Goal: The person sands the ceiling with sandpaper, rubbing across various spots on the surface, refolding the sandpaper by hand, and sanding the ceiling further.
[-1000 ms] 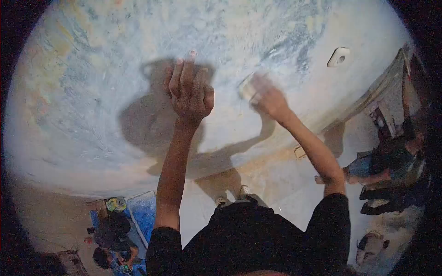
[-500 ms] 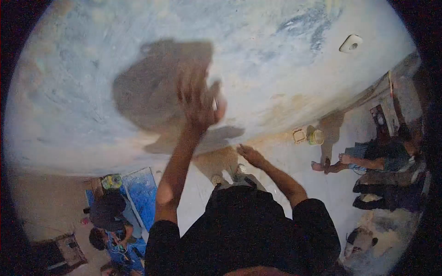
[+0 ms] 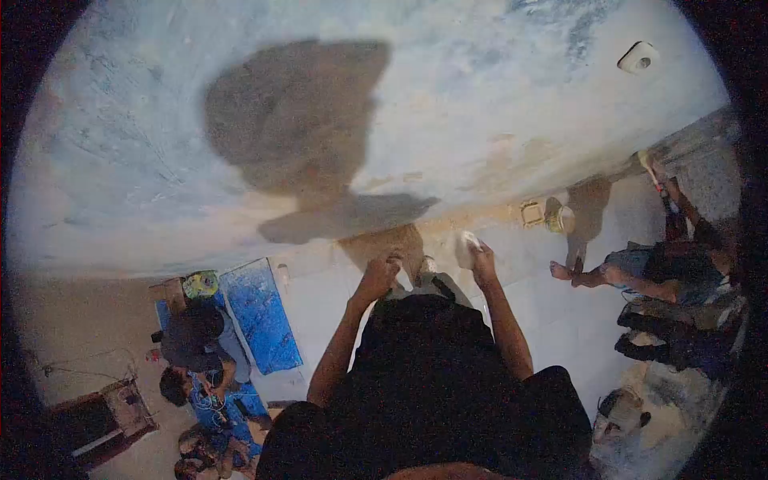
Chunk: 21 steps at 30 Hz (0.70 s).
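I stand facing a patchy, pale blue and white wall (image 3: 448,104). My left hand (image 3: 379,277) is low in front of my body, its fingers closed together. A narrow pale strip shows beside its fingertips, but I cannot tell what it is. To the right, my right hand (image 3: 483,264) is closed on a small flat white piece (image 3: 466,248); its material is not clear. Both hands are away from the wall. A dark shadow lies on the wall above them.
A square frame (image 3: 531,214) and a round tub (image 3: 562,219) sit at the wall's foot. At right, a person (image 3: 672,268) holds a brush to the wall. Another person (image 3: 196,344) sits left near a blue panel (image 3: 262,316). A white fitting (image 3: 638,58) is on the wall.
My left hand has come down from the wall to waist height. My right hand has moved slightly right and up, and a white piece now shows in it.
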Available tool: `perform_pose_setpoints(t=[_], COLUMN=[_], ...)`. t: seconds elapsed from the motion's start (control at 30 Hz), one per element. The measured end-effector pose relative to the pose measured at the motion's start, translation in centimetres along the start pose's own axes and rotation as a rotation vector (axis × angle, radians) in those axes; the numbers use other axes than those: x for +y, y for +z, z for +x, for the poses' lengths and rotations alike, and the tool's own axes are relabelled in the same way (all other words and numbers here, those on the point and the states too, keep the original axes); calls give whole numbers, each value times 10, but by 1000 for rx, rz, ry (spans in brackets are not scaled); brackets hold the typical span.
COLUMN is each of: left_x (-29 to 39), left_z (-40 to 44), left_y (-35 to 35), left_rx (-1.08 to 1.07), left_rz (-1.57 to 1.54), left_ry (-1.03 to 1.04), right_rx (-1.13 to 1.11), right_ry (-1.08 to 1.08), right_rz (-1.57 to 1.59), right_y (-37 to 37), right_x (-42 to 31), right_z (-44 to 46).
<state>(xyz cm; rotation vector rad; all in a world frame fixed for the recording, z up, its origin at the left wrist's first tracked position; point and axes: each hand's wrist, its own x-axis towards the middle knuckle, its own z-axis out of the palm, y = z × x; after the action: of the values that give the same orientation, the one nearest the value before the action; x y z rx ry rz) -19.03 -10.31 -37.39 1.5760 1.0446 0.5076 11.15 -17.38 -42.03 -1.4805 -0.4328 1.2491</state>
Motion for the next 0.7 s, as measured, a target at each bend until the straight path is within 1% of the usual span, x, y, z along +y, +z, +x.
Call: perform_pose_setpoints(t=[0.03,0.07,0.1,0.13,0.17,0.2,0.23,0.27,0.3,0.33,0.37,0.4,0.43,0.5,0.53,0.6,0.63,0.7], left_x=[-5,27,26,24,22,22,30,38,44,46,49,49,49,51,53,57,55,44], left_z=[6,6,11,19,21,25,25,25,22,19,17,14,11,4,1,-4,-6,-8], left_y=[-1,-14,-14,-11,-12,-15,-17,-16,-16,-13,-9,-7,-5,-5,-5,-5,-2,3], left_rx=[-17,-87,-89,-27,36,-28,-28,-38,-48,-46,5,55,57,61,61,70,72,147], left_rz=[-28,-6,-7,-107,-207,-416,-415,-562,-710,-709,-662,-614,-614,-524,-525,-425,-426,-426], left_ry=[-56,-147,-149,-144,-138,-194,-198,-179,-157,-158,-114,-71,-73,-146,-147,-241,-240,-176], right_rx=[-92,-90,-162,-234,-234,-290,-347,-346,-406,-465,-468,-484,-500,-499,-496,-502,-509,-484], right_ry=[-41,-37,20,80,84,109,136,141,96,48,49,23,-3,-34,-63,-69,-74,-87], right_rz=[96,95,125,156,158,183,207,209,94,-22,-21,-125,-230,-246,-264,-266,-268,-322], right_y=[12,29,51,67,82,93,100,102,106,108,106,107,108,110,110,108,106,105], right_x=[0,-7,-24,-40,-49,-57,-59,-60,-58,-58,-58,-64,-67,-60,-56,-48,-44,-36], right_z=[1,-2,-11,-14,-19,-22,-22,-19,-20,-21,-23,-29,-33,-38,-41,-45,-45,-45])
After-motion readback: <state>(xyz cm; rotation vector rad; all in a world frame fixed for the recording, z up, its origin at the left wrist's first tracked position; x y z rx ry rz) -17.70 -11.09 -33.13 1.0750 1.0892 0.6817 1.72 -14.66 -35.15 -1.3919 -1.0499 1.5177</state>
